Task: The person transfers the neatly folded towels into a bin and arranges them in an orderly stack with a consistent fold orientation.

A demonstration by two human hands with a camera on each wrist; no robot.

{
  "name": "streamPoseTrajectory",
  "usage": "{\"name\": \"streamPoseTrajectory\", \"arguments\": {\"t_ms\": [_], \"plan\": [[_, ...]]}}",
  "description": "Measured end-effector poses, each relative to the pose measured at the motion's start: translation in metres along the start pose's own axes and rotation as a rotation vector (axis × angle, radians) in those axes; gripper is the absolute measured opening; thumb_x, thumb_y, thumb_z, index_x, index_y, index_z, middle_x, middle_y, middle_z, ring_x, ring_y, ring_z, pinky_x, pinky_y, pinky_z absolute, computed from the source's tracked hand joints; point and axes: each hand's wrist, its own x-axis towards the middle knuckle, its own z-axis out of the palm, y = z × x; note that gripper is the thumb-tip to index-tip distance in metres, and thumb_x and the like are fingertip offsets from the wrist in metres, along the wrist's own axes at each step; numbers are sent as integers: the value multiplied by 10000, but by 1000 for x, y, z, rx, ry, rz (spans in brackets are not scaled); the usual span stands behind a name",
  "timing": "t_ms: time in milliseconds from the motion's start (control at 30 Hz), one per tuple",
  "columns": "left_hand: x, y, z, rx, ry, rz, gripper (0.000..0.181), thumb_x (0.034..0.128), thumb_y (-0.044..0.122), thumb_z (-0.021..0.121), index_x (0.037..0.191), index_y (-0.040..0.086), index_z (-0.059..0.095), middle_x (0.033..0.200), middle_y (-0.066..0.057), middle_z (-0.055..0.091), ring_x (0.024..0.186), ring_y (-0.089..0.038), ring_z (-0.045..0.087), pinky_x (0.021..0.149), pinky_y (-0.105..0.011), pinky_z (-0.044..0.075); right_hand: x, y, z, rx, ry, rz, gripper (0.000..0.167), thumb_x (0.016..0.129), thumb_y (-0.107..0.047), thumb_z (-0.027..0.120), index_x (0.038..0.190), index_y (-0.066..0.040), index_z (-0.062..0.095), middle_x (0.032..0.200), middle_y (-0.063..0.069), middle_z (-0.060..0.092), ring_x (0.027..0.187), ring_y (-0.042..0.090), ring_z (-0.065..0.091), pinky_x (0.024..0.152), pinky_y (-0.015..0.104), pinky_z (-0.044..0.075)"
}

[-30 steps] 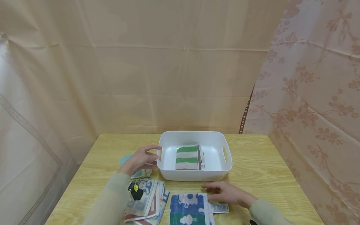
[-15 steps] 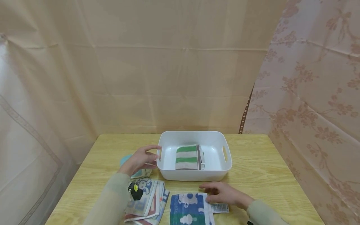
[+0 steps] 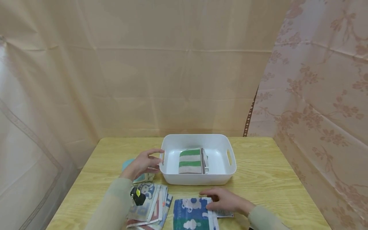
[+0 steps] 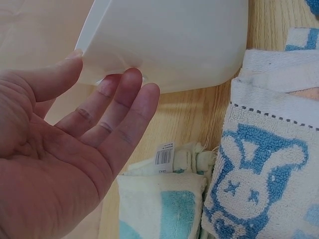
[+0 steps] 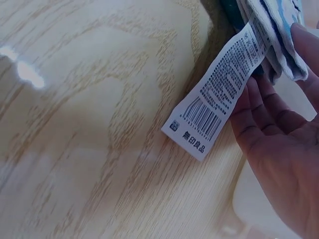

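A white plastic bin [image 3: 198, 179] stands at the back of the table, with a folded green-striped towel [image 3: 190, 161] inside. My left hand [image 3: 146, 163] touches its left end by the handle hole, thumb at the rim and fingers fairly straight against the outer wall. In front of the bin lies a folded blue and green towel [image 3: 191, 214] with white animal figures. My right hand [image 3: 227, 200] pinches that towel's right edge, thumb on top and fingers beneath, as the right wrist view shows. A printed white label [image 5: 214, 94] sticks out from this edge.
Left of the blue and green towel lies a pile of folded towels [image 3: 146, 206], the top one with a blue rabbit [image 4: 249, 179]. A light-blue and cream towel [image 4: 164, 199] lies behind it, partly under my left arm. Curtains [image 3: 184, 80] hang behind the wooden table [image 3: 264, 172].
My right hand has moved a little to the left, from beside the blue and green towel onto its right edge. My left hand stays at the bin.
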Motion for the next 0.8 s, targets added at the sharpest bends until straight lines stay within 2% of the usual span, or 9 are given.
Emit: {"name": "streamPoseTrajectory", "arguments": {"t_ms": [200, 333, 533, 600, 667, 800], "plan": [[0, 0, 1, -3, 6, -5, 484, 984, 156, 690, 1449, 185, 560, 1256, -222, 674, 933, -303, 725, 867, -484, 607, 4, 4, 1, -55, -13, -24, 460, 973, -266, 711, 1413, -165, 624, 1109, -68, 628, 819, 77, 513, 685, 243, 427], [-1, 0, 1, -3, 11, 3, 475, 984, 151, 688, 1443, 183, 567, 1231, -208, 687, 919, -298, 726, 848, -478, 613, 8, 15, 0, -99, -29, -63, 487, 976, -367, 697, 1418, -177, 621, 1096, -80, 626, 823, 75, 525, 677, 243, 455], [-1, 0, 1, -6, 14, 0, 474, 985, 152, 687, 1442, 186, 569, 1219, -195, 694, 921, -301, 726, 855, -487, 610, 11, 23, 0, -123, -42, -38, 501, 957, -463, 695, 1405, -248, 634, 1037, -73, 605, 840, 87, 524, 676, 251, 459], [-2, 1, 1, -7, 15, -1, 471, 987, 147, 683, 1442, 186, 569, 1227, -204, 689, 921, -302, 726, 857, -489, 609, 10, 18, 2, -111, -27, -21, 493, 948, -437, 716, 1385, -217, 653, 1011, -51, 608, 833, 119, 522, 672, 267, 448], [-2, 1, 1, -7, 14, 0, 471, 988, 141, 680, 1443, 182, 568, 1234, -212, 685, 920, -303, 726, 858, -490, 609, 11, 17, 3, -140, -25, -17, 481, 961, -411, 706, 1392, -206, 647, 1018, -71, 613, 833, 97, 518, 673, 259, 445], [-2, 1, 1, -5, 16, -1, 466, 989, 136, 678, 1440, 180, 570, 1205, -193, 696, 913, -299, 726, 849, -481, 613, 10, 8, 7, -138, 3, 25, 432, 952, -304, 734, 1355, -164, 673, 1078, -81, 666, 832, 98, 530, 697, 266, 453]]}}
